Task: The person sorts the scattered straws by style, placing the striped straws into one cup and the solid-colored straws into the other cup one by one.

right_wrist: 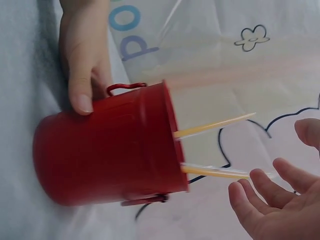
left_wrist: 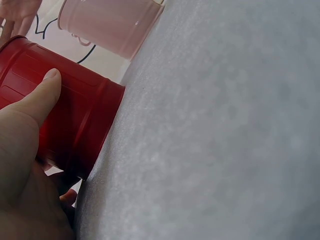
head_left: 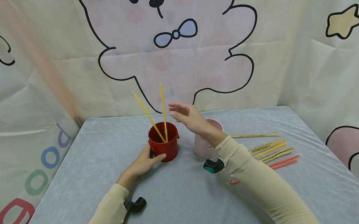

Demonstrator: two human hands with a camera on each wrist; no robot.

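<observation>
Cream sleeves point(head_left: 266, 186): over the table point(head_left: 178, 208)
Left hand point(head_left: 143, 164): clamped round the red bucket point(head_left: 169, 151)
Right hand point(head_left: 191, 118): fingers apart, near yellow straws point(head_left: 163, 106)
Red bucket: upright toward far edge, yellow straws inside
Loose straws point(head_left: 270, 150): toward right edge

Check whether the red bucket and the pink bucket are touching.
Apart. The head view shows it: a strip of grey-blue cloth is visible between the red bucket and the pink bucket.
</observation>
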